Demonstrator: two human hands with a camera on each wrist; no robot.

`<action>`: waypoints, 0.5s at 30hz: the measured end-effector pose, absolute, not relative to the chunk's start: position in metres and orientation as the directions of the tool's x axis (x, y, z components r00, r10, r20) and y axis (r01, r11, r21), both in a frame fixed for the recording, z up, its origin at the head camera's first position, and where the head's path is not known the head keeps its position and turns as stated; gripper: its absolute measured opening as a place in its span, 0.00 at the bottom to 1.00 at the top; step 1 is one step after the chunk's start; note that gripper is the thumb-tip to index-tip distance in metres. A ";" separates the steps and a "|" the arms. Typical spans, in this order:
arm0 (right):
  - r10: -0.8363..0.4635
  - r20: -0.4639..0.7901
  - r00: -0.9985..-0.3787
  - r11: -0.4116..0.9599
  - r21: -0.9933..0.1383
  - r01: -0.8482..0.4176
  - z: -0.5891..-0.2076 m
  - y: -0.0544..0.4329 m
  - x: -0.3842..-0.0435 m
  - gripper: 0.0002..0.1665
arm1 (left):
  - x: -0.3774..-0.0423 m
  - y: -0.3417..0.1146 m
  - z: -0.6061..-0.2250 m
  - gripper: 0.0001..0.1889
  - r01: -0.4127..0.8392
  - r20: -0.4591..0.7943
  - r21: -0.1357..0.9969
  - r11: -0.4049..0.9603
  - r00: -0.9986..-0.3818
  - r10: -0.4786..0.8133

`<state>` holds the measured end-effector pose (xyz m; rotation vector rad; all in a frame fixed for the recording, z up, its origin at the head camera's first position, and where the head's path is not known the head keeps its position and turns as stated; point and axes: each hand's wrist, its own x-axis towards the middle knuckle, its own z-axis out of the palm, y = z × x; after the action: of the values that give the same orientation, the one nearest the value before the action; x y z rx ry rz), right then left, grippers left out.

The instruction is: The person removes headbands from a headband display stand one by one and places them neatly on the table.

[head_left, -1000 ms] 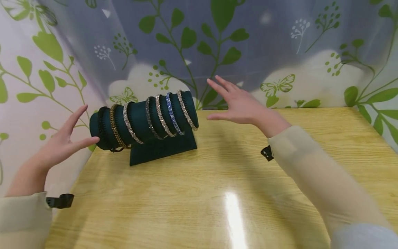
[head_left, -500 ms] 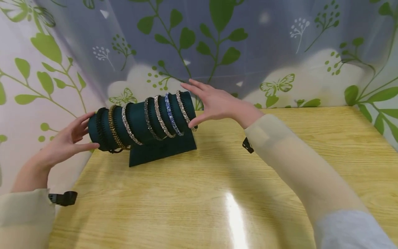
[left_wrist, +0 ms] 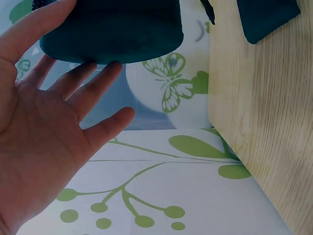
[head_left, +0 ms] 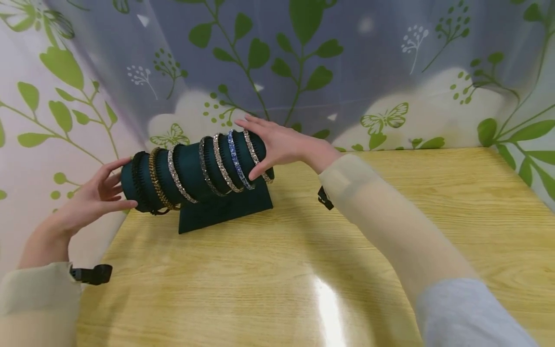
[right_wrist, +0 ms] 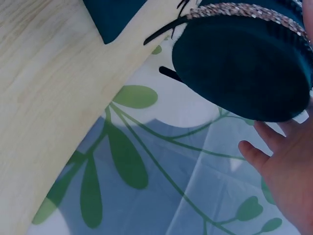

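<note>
A dark green headband display stand stands at the back left of the table, its padded roll carrying several headbands. Among them are a black braided headband, a brown-gold one, a blue glittery headband and several sparkly silver ones. My left hand is at the roll's left end, thumb in front and fingers stretched behind it. Over the right end lies my right hand, thumb at the front by the last headbands, fingers across the top and back. In the right wrist view, the roll's end face sits beside extended fingers.
The light wooden table reaches toward me and to the right. A leaf-patterned curtain hangs behind it and along the left side. Black wrist cameras sit on both sleeves.
My right hand has come leftward onto the right end of the roll. My left hand's fingers have moved in behind the left end. The stand keeps its place.
</note>
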<state>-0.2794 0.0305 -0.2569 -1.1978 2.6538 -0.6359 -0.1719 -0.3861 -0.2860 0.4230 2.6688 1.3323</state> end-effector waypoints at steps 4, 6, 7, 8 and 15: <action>-0.746 0.019 -0.665 0.590 -0.443 -0.675 -0.260 0.029 -0.281 0.72 | -0.172 -0.388 -0.289 0.48 0.233 0.036 0.809 0.540 -0.936 0.350; -0.746 0.008 -0.666 0.597 -0.436 -0.674 -0.260 0.030 -0.282 0.73 | -0.173 -0.389 -0.289 0.48 0.243 0.043 0.808 0.536 -0.933 0.358; -0.746 0.003 -0.666 0.601 -0.429 -0.675 -0.259 0.030 -0.282 0.74 | -0.173 -0.390 -0.289 0.48 0.246 0.045 0.807 0.536 -0.932 0.359; -0.747 -0.004 -0.665 0.604 -0.422 -0.676 -0.259 0.030 -0.282 0.75 | -0.173 -0.390 -0.289 0.48 0.255 0.050 0.806 0.534 -0.928 0.369; -0.769 -0.024 -0.639 0.602 -0.363 -0.711 -0.258 0.031 -0.282 0.79 | -0.174 -0.390 -0.290 0.48 0.267 0.062 0.816 0.513 -0.922 0.382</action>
<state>-0.2824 0.0312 -0.2582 -1.2362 2.6488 -0.4824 -0.1743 -0.3905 -0.2903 0.5653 2.6213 1.3798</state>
